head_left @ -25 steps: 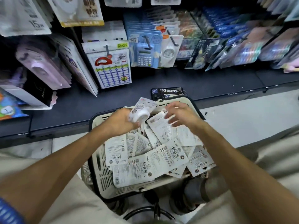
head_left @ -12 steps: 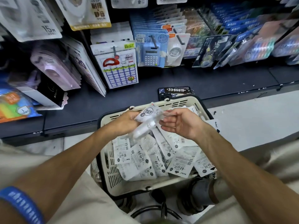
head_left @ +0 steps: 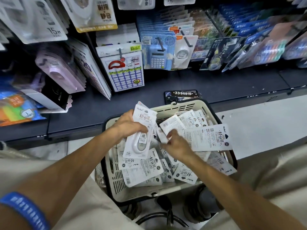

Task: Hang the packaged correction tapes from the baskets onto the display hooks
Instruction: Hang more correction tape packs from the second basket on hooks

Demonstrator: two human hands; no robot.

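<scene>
Head view: left hand [head_left: 127, 127] grips one tape pack [head_left: 140, 135] over the basket [head_left: 166, 194]; right hand [head_left: 176, 143] pinches another. Gathering continues; next, probably lifting packs to a hook [head_left: 160, 44].

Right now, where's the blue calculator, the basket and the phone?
blue calculator [head_left: 157, 59]: head view, on its keypad.
basket [head_left: 181, 106]: head view, on its far rim.
phone [head_left: 171, 98]: head view, on its camera corner.

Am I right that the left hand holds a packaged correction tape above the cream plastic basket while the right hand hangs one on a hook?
Not quite. The head view shows the right hand down in the cream plastic basket, picking among packets; the left hand does hold the white packaged correction tape.
</scene>
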